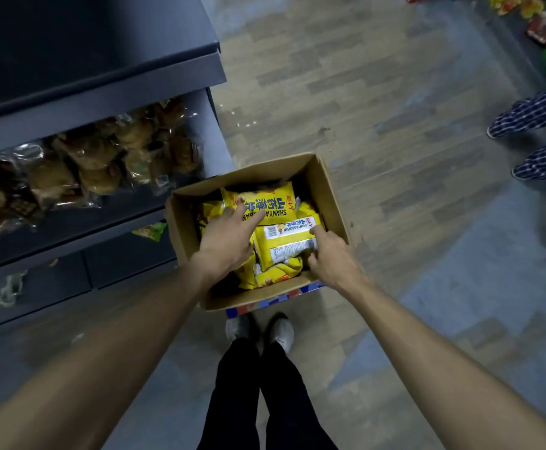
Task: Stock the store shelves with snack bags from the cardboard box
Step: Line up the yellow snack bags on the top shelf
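Observation:
An open cardboard box [330, 196] stands on the floor in front of my feet, holding several yellow snack bags. My left hand [224, 237] reaches into the box, its fingers lying on the top yellow bag [265, 203] at the far side. My right hand [331, 258] grips the edge of another yellow bag [284, 243] lying label-up in the middle of the box, thumb under, index finger on top. The dark shelf unit [102, 102] stands to the left of the box.
Clear-wrapped brown pastries [96, 160] fill the middle shelf. A green bag [151, 230] peeks from the lower shelf. Another person's legs in checked trousers [538, 131] stand at the right. Colourful bags [544, 27] lie on the floor at the top right. Wood-pattern floor surrounds the box.

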The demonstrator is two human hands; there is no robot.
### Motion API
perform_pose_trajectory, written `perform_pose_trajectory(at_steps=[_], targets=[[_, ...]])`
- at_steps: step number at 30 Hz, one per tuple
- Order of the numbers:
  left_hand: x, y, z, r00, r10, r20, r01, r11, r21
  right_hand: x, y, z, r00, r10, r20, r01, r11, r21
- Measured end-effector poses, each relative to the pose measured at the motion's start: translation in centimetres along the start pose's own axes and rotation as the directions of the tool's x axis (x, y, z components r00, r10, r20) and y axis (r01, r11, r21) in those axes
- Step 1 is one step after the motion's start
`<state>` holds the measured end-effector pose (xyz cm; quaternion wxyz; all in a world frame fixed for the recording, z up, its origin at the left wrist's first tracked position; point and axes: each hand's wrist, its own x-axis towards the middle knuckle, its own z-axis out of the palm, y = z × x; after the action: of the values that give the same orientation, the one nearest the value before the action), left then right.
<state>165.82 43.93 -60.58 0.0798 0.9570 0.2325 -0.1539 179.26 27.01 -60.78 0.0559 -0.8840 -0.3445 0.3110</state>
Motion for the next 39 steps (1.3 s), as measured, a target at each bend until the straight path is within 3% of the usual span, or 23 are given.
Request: perform_pose_trajectory(at_steps=[6, 12, 16, 19, 22, 25, 29, 32, 35, 39], targets=[[5.1, -0.2, 1.5, 0.989, 0.134, -0.058, -0.131, 0.99, 0.045, 1.0, -0.9, 1.2, 0.965, 0.264, -0.007, -0.263, 0.962, 0.072], [7.1, -0.7, 2.8, 0.985, 0.16, -0.064, -0.148, 0.975, 0.166, 2.5, -1.2, 1.3, 0.938, 0.331, 0.097, -0.342, 0.932, 0.121], [6.7, -0.7, 1.1, 0.98, 0.181, -0.085, -0.159, 0.963, 0.217, 3.1, -1.4, 1.4, 0.963, 0.264, 0.045, -0.26, 0.963, -0.076], [5.0, -1.6, 0.1, 0.977, 0.161, -0.142, -0.144, 0.982, 0.124, 3.7, -2.0, 1.4, 0.988, 0.152, -0.039, -0.157, 0.95, -0.271], [2.5, -2.4, -0.9, 0.981, 0.072, -0.179, -0.063, 0.997, 0.053, 3.9, -2.2, 1.3, 0.996, 0.036, -0.084, -0.069, 0.895, -0.44], [-0.4, -3.0, -0.4, 0.984, -0.062, -0.167, 0.071, 0.996, 0.047, 3.9, -2.4, 0.6, 0.994, -0.046, -0.104, -0.011, 0.871, -0.491], [-2.6, -3.0, 1.3, 0.971, -0.209, -0.115, 0.206, 0.978, -0.036, 3.8, -1.6, -0.2, 0.985, -0.174, 0.02, 0.17, 0.925, -0.34], [-2.6, -2.2, 1.0, 0.944, -0.313, -0.106, 0.298, 0.945, -0.136, 4.0, -1.0, -0.8, 0.972, -0.167, 0.164, 0.192, 0.97, -0.152], [-2.1, -1.3, 0.2, 0.922, -0.379, -0.084, 0.348, 0.903, -0.251, 4.7, -1.4, -1.4, 0.991, -0.084, 0.104, 0.076, 0.994, 0.077], [-1.8, -0.8, 0.6, 0.933, -0.351, -0.076, 0.32, 0.907, -0.273, 5.5, -2.2, -1.8, 0.996, 0.022, -0.085, 0.005, 0.951, 0.309]])
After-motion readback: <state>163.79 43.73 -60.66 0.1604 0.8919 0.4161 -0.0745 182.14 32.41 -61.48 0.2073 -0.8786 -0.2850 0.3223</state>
